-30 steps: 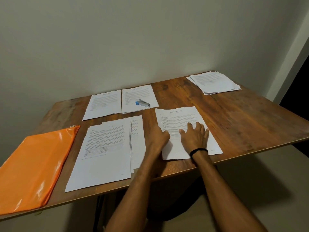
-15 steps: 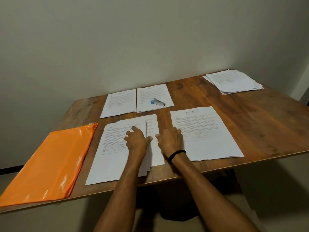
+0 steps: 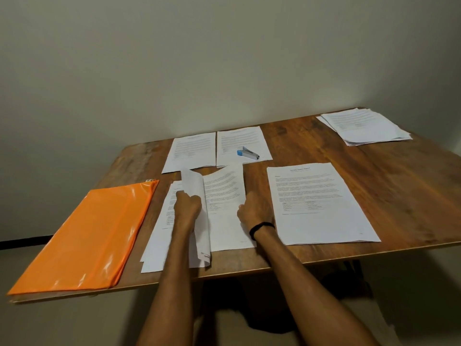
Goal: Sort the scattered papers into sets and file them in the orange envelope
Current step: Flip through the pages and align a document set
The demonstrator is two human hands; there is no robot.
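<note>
A wooden table [image 3: 374, 196] stands against a plain wall, and the orange envelope [image 3: 94, 233] lies flat at its left end, its near corner at the table's front edge. Just right of the envelope sits a loose stack of papers [image 3: 159, 240]. Further right of the envelope, past both hands, a printed set [image 3: 316, 203] lies flat by itself. Far from the envelope, at the back right corner, is an untidy pile [image 3: 364, 127]. Behind the envelope and to its right, two sheets [image 3: 192, 151] lie side by side.

The left hand [image 3: 187, 208] grips several raised pages [image 3: 194, 193] of the stack beside the envelope, fingers curled round their edge, folding them towards the envelope so the page below [image 3: 224, 196] shows. The right hand [image 3: 254, 211] rests on that page's far edge from the envelope, fingers bent; whether they pinch or only press I cannot tell.

A blue and silver stapler [image 3: 247, 153] lies on the sheet further from the envelope. A black wristband [image 3: 260, 227] circles the right wrist
</note>
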